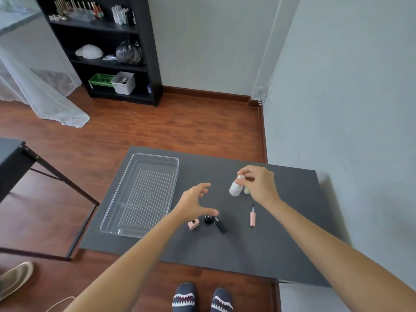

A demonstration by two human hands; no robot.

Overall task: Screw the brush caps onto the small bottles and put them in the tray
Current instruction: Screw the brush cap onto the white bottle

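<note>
My right hand (pixel 258 184) pinches the neck of a small white bottle (pixel 235 188) and holds it tilted just above the dark table; a second white piece (pixel 247 190) shows right beside it, partly hidden by my fingers. My left hand (pixel 195 202) hovers open, fingers spread, over a black bottle (pixel 209 219). A black brush cap (pixel 220 225) lies beside that bottle. A pink bottle (pixel 193 224) stands to its left, and a pink brush cap (pixel 252 216) lies to the right. The clear plastic tray (pixel 117 219) sits on the table's left part with nothing in it.
The dark table (pixel 236 251) ends close to the wall on the right. A second dark table (pixel 13 158) stands at left. A black shelf unit (pixel 148 52) with small items stands at the far wall. My feet (pixel 202 298) and another person's shoe (pixel 15 278) are on the wooden floor.
</note>
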